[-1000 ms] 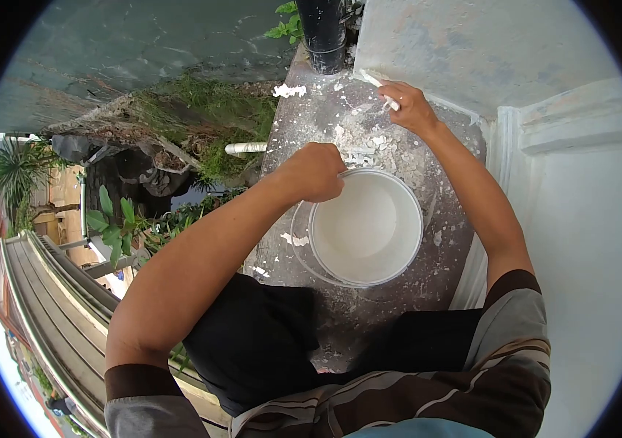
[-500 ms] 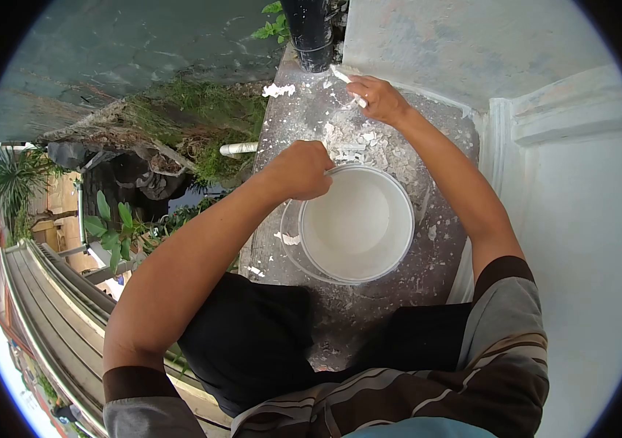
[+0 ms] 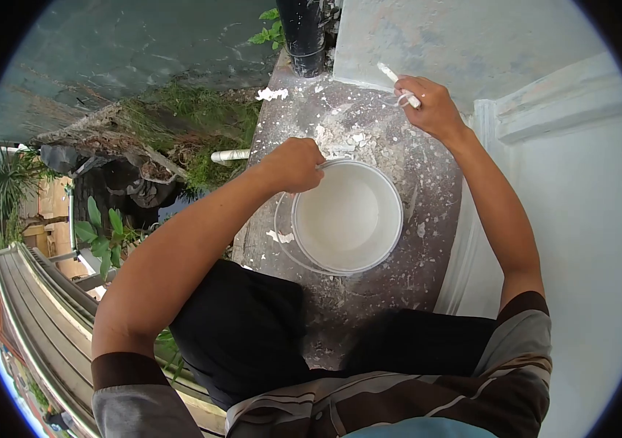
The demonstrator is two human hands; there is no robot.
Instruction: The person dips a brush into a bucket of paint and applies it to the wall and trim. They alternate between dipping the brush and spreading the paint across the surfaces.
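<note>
A white bucket [image 3: 347, 217] stands on the speckled ledge between my knees. Its thin handle hangs down on the left side. My left hand [image 3: 298, 165] is closed at the bucket's upper left rim, fingers curled over the edge. My right hand [image 3: 428, 107] is closed around a slim white tool [image 3: 398, 82], raised near the foot of the wall. The tool looks coated in white, and its working end cannot be made out clearly. Broken white flakes [image 3: 355, 139] lie on the ledge just beyond the bucket.
A black pipe [image 3: 303, 36] rises at the ledge's far end. The pale wall [image 3: 413, 44] stands ahead, with a white moulded wall [image 3: 574, 182] on the right. A short white pipe [image 3: 230, 155] sticks out on the left, where plants and rocks [image 3: 117, 171] lie beyond the ledge's edge.
My right hand has moved right, away from the black pipe, with the white tool still in it. My left hand stays at the bucket rim. The view has shifted slightly.
</note>
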